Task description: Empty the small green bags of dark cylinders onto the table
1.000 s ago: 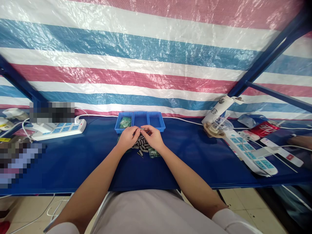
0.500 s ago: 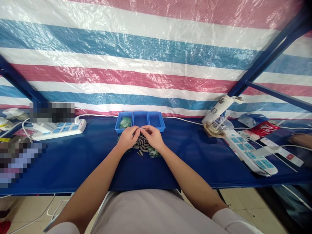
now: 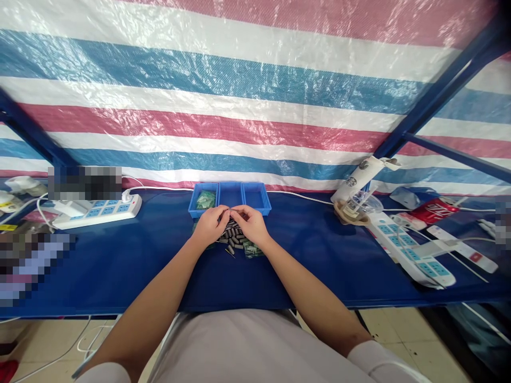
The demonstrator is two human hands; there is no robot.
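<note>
My left hand and my right hand meet fingertip to fingertip over a heap of small dark cylindrical parts on the blue table. Both hands are closed in a pinch on one small dark part held between them. A few small green pieces lie beside the heap under my right wrist. Just behind the hands stands a blue three-compartment tray; its left compartment holds green pieces.
A white power strip with cables lies at the left. At the right are a clear plastic cup, two more power strips, a red packet and white cables. A striped tarpaulin and blue frame bars rise behind the table.
My hands stay pinched together over the heap, almost unmoved. Another person's hand at the far right edge has gone from view.
</note>
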